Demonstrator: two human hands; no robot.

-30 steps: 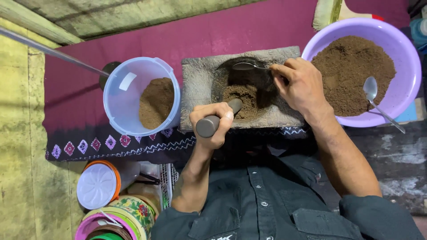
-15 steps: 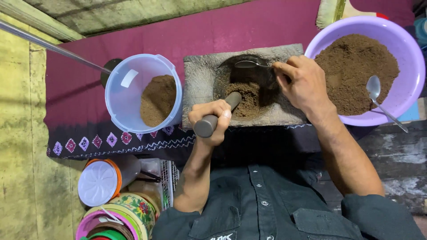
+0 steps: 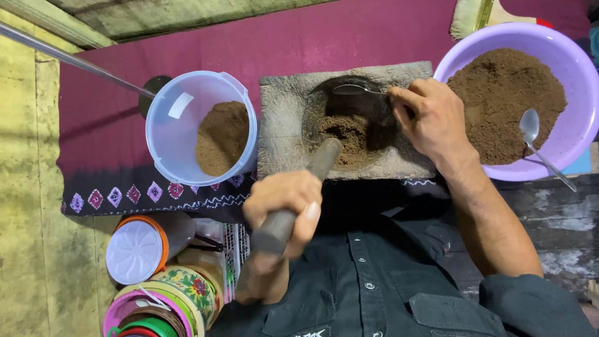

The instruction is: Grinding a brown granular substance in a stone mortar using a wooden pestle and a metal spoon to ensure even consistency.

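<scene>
Looks like you're mid-grind here. Your left hand (image 3: 284, 203) has its grip wrapped tight round the pestle (image 3: 319, 167), and the tip sits down in the hollow of the stone mortar (image 3: 281, 125), right on the brown powder (image 3: 346, 134). Your right hand (image 3: 430, 118) is pinching the handle of a spoon (image 3: 352, 89) at the far edge of the hollow, bowl end pointing toward the clear tub (image 3: 175, 143). That tub has some powder in it, and the purple bowl (image 3: 499, 31) on your right holds a lot more, with a second spoon (image 3: 530, 125) lying in it. I'd say the next move calls for scraping the loose stuff back under the pestle, keeping the spoon clear of the tip.
</scene>
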